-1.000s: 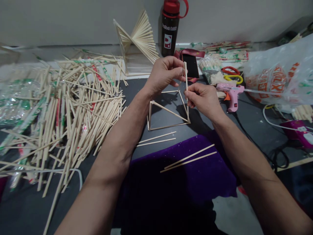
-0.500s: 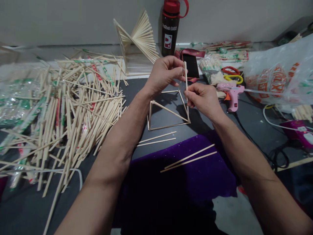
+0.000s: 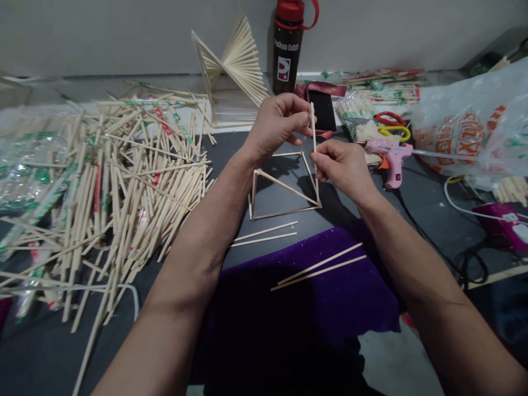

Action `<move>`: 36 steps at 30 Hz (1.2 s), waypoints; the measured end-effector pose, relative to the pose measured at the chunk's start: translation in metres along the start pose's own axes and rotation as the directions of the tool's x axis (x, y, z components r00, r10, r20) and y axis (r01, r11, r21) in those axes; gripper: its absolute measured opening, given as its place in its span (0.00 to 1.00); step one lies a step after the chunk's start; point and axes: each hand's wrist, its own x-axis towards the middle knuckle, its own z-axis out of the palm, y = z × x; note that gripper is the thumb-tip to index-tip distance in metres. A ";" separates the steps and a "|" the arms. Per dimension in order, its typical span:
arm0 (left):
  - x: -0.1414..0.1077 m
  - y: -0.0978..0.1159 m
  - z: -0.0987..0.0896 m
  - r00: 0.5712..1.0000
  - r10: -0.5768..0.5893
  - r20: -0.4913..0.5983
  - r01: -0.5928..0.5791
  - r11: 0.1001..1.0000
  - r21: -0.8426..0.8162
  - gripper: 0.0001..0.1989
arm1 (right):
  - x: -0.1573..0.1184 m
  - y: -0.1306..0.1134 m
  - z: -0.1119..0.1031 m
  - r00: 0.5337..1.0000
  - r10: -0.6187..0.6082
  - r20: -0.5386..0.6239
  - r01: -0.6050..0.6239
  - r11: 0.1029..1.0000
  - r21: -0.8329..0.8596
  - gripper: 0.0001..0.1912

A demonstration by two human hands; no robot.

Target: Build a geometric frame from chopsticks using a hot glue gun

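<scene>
A pale wooden chopstick stands nearly upright at the right side of a frame of glued chopsticks. My left hand is closed near its upper end, thumb and fingers pinching there. Lower on the same stick, my right hand grips it between thumb and fingertips. Part of the frame's back is hidden behind my left hand. Two loose chopsticks lie in front of the frame, and two more chopsticks rest on a purple cloth.
Left of my arm spreads a large heap of chopsticks, some in wrappers. Behind stand a fanned chopstick model and a dark bottle. To the right are a pink glue gun, scissors and a plastic bag.
</scene>
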 end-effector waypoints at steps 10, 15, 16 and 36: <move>-0.002 0.005 -0.005 0.999 -0.026 0.039 0.027 1.000 -0.002 0.13 | 0.000 -0.002 0.000 1.000 0.018 -0.001 -0.018 1.000 0.000 0.08; -0.004 0.008 -0.011 0.991 -0.007 0.132 0.006 1.000 0.008 0.17 | -0.001 -0.003 -0.001 1.000 0.019 0.005 -0.019 1.000 -0.022 0.08; -0.005 0.008 -0.010 0.992 -0.002 0.128 0.001 1.000 0.004 0.16 | -0.001 -0.003 -0.001 1.000 0.017 0.007 -0.017 0.999 -0.027 0.08; 0.009 -0.009 -0.010 0.998 0.060 0.029 -0.061 0.997 0.038 0.11 | -0.002 -0.011 0.000 0.999 0.030 0.019 -0.029 0.998 -0.054 0.08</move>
